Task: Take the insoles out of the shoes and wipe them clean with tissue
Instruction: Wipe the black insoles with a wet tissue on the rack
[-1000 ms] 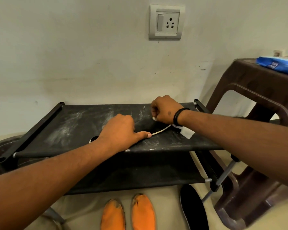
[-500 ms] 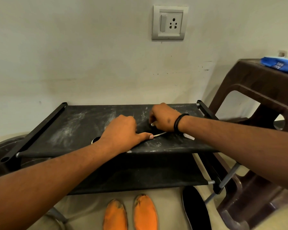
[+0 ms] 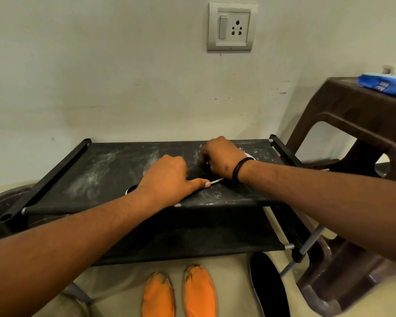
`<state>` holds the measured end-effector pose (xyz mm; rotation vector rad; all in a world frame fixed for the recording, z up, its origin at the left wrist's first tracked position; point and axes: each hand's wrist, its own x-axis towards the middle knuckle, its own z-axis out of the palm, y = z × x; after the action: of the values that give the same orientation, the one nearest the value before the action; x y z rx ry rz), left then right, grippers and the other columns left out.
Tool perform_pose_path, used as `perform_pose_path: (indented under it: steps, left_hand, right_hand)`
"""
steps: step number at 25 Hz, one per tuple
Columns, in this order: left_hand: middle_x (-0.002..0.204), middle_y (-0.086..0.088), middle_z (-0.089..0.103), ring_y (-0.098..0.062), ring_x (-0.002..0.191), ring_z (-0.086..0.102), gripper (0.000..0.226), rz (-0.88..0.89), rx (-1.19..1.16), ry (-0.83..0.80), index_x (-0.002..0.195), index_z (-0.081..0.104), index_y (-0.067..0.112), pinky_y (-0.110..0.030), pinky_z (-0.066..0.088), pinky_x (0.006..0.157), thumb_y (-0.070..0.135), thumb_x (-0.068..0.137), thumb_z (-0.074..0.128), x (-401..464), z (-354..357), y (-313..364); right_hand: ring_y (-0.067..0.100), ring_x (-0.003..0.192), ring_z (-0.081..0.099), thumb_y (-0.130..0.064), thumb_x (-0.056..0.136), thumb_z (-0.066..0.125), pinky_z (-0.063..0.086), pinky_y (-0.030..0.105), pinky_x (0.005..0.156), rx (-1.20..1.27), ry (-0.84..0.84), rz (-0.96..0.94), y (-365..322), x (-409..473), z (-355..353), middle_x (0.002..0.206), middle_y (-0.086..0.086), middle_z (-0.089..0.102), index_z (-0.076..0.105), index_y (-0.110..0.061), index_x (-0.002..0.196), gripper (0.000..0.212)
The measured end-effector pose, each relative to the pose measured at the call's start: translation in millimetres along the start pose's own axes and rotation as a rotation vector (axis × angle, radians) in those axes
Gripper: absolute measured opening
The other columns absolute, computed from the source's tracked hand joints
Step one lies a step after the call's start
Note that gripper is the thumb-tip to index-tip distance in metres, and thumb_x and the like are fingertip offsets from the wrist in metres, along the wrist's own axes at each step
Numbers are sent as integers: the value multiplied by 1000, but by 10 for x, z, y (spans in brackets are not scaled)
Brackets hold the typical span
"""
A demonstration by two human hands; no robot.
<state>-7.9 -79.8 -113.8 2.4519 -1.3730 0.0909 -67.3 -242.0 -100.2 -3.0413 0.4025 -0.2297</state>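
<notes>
Insole (image 3: 193,173): black with a pale edge, lying mid-frame on the dusty top shelf of the shoe rack (image 3: 105,170), long axis running lower left to upper right.
Left hand (image 3: 167,181): pressing down on the insole, fingers curled, thumb stretching right along its edge.
Right hand (image 3: 220,159): clenching round a white tissue (image 3: 247,154), now sitting further up the frame than before.
Floor: second black insole (image 3: 268,287) lying lower right.
</notes>
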Motion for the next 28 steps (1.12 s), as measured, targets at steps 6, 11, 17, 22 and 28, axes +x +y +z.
perform_pose_path:
  steps: [6,11,17,22,28]
  left_hand:
    - [43,0,45,-15,44,47,68,1,6,7,53,55,12,-35,50,53,74,78,64,-7,5,3]
    - [44,0,46,-13,44,46,67,-13,13,-1,54,55,12,-35,49,52,74,77,65,-3,12,5]
    - [45,3,46,-10,44,46,63,-36,9,19,53,48,16,-26,39,48,70,75,71,-29,-37,52]
    - [61,5,57,-11,57,54,65,-130,193,47,67,55,22,-27,42,51,87,67,61,-74,-101,147]
    - [108,4,68,-22,101,65,70,-211,33,-209,115,67,27,-41,55,89,71,62,81,108,-347,-74]
  right_hand:
    - [25,75,65,7,76,59,58,41,72,275,105,27,-10,31,21,79,5,63,54,-15,90,26]
    - [20,74,68,8,75,60,57,33,71,319,70,-25,-124,-14,27,74,-2,60,52,-14,85,25]
    - [23,75,62,5,77,57,57,38,71,318,101,-7,-223,108,66,80,4,62,56,-12,86,19]
    - [4,67,66,2,75,71,52,22,68,570,52,49,-166,68,-119,75,-1,70,60,-13,90,24]
    - [28,78,70,3,86,64,59,50,81,767,46,264,318,-39,-311,93,18,70,57,-17,95,23]
